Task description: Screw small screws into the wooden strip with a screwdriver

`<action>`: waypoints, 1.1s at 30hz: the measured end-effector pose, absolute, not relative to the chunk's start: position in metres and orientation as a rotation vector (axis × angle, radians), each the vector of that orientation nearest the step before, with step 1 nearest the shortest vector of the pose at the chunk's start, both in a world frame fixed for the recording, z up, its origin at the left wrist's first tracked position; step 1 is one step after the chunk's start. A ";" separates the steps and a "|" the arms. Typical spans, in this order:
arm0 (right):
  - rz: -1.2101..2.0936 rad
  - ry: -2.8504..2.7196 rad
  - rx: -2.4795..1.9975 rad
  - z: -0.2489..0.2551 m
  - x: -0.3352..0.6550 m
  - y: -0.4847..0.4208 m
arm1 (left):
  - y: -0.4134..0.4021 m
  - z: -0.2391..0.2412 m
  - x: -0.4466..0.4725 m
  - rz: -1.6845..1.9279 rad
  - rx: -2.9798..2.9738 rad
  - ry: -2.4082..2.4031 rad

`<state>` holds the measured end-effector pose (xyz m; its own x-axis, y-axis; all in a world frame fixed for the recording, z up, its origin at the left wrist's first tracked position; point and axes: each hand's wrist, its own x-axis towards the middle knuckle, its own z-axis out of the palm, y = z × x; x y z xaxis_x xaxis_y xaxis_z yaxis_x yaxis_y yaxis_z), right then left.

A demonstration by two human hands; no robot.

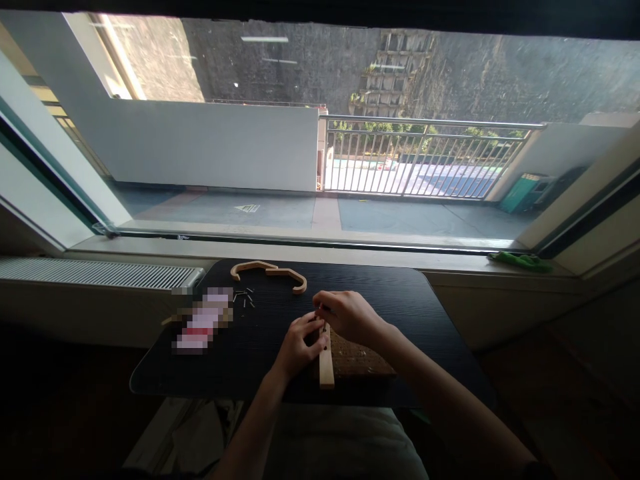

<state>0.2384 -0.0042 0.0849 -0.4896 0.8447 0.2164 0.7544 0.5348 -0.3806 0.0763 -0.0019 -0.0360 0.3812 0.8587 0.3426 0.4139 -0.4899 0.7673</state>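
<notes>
My left hand [299, 343] is closed on a pale wooden strip [327, 368] that stands on edge along a brown board [359, 360] on the black table [250, 360]. My right hand [347, 315] is pinched above the strip's far end, with something small and dark between its fingertips that I cannot make out. Several small dark screws or nails [245, 298] lie loose to the left of the hands. Two curved wooden pieces [269, 271] rest at the table's far edge.
A blurred pink and white packet [205, 320] lies on the table's left side. A radiator [95, 273] runs under the window sill to the left. A green cloth [523, 261] sits on the sill at the right. My lap is below the table's near edge.
</notes>
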 end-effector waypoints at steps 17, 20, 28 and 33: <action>0.218 -2.450 -1.440 0.091 0.237 -0.001 | -0.002 -0.036 0.076 1.019 2.078 1.086; 0.236 -2.445 -1.399 0.088 0.237 0.000 | -0.003 -0.035 0.076 1.011 2.071 1.105; 0.503 -2.279 -1.226 0.076 0.234 0.000 | -0.004 -0.032 0.077 1.019 2.059 1.073; 0.659 -2.244 -1.209 0.079 0.236 -0.002 | -0.004 -0.038 0.076 1.001 2.034 1.105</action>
<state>0.2364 -0.0018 0.0793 -0.4784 0.8551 0.1996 0.6112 0.4875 -0.6235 0.0763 -0.0035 -0.0384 0.3663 0.8714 0.3263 0.4107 -0.4661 0.7836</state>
